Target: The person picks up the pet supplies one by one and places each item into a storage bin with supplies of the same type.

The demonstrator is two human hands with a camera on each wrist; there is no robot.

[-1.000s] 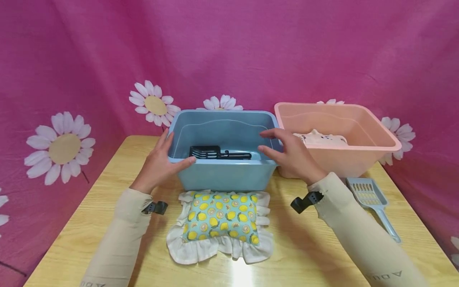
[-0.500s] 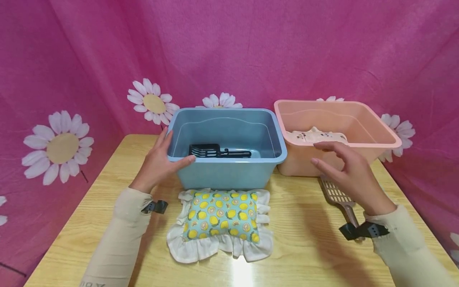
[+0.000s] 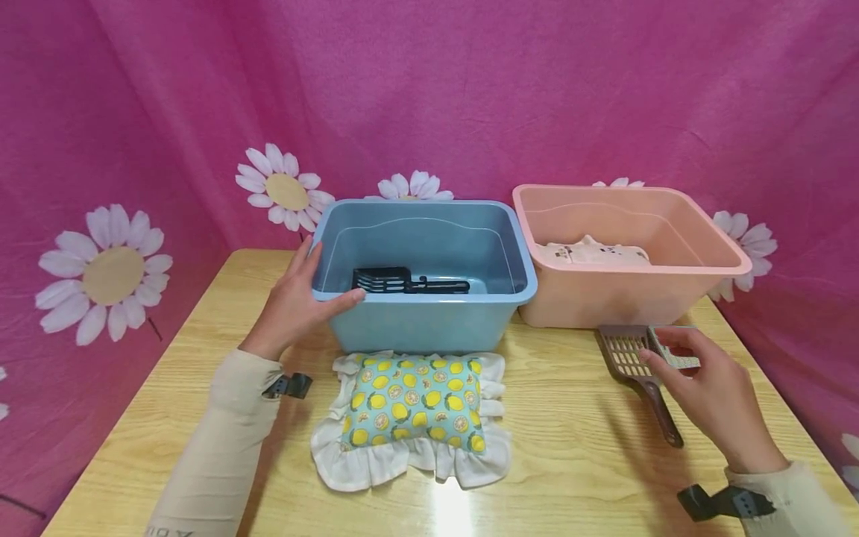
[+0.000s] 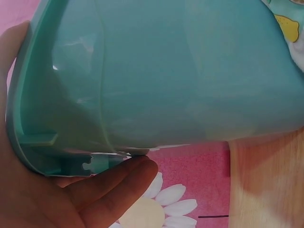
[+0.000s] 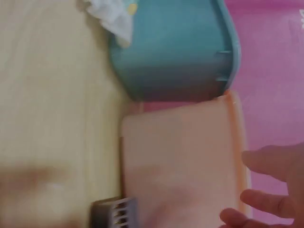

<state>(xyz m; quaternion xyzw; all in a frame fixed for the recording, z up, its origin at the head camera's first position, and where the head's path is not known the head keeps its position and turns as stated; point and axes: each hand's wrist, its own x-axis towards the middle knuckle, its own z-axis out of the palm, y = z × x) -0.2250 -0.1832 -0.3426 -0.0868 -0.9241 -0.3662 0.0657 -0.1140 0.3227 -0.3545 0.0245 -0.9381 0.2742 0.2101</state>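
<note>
My left hand [image 3: 291, 307] rests at the left front corner of the blue bin [image 3: 429, 321], thumb along the front rim, other fingers against its left side. In the left wrist view these fingers [image 4: 126, 185] lie almost straight against the bin's outside. A black slotted scoop [image 3: 382, 280] lies in this bin. At the right, my right hand [image 3: 718, 399] hovers with spread fingers and holds nothing. Beneath it is a grey litter scoop [image 3: 671, 344], mostly hidden by the hand. Beside that, a brown litter scoop [image 3: 627, 358] lies on the table.
A pink bin [image 3: 617, 298] stands right of the blue one, with a pale patterned cloth item [image 3: 597, 253] inside. In front of the blue bin lies a ruffled lemon-print cushion [image 3: 412, 406]. Behind the wooden table [image 3: 550, 462] hangs a magenta curtain [image 3: 429, 97] printed with daisies.
My right hand has moved from the blue bin's right end, past the pink bin's front, to above the scoops. The brown scoop has come into full view. My left hand has stayed put.
</note>
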